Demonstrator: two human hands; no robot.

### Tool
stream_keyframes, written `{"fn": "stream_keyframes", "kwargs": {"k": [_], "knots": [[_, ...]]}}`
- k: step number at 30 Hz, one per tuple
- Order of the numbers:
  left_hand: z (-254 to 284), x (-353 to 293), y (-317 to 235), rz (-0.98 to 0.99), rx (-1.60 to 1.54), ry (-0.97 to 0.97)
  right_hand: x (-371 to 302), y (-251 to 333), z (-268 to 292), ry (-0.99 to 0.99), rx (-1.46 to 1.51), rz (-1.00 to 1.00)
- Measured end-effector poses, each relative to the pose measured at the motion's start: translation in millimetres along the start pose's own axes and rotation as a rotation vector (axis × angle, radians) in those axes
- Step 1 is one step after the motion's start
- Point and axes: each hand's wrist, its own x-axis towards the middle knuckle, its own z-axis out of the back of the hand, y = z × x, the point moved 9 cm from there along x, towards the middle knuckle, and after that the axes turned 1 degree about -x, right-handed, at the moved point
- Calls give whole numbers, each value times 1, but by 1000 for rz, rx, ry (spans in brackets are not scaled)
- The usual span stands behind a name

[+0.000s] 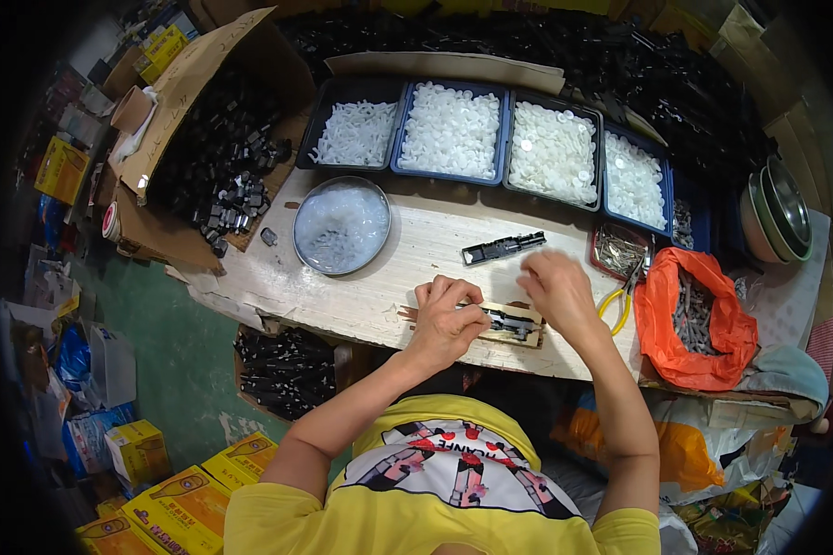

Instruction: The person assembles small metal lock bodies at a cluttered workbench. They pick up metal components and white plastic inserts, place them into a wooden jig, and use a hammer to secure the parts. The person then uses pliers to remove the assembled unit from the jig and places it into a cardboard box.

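A long black plastic part (512, 323) lies in a pale wooden holder (528, 343) at the table's front edge. My left hand (446, 321) has its fingers closed on the part's left end and hides that end. Just above and right of the holder hovers my right hand (561, 289), its fingers curled together; whatever they may hold is too small or hidden to make out. A second black plastic part (503, 248) lies on the table beyond my hands, left of the right fingertips.
Along the back stand trays of white plastic pieces (451, 129). A round dish (342, 226) of clear gel-like stuff sits left. To the right are yellow-handled pliers (617, 301), a box of metal pins (622, 248) and a red bag (662, 319) of grey parts. A carton (194, 102) holds black pieces.
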Motion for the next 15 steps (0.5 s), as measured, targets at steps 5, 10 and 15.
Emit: {"fn": "stream_keyframes", "kwargs": {"k": [5, 10, 15], "knots": [[-3, 0, 3, 35, 10, 25, 31, 12, -21, -48, -246, 226], [-2, -1, 2, 31, 31, 28, 27, 14, -21, -89, -255, 240], [-3, -1, 0, -3, 30, 64, 3, -2, 23, -211, 250, -14]]}}
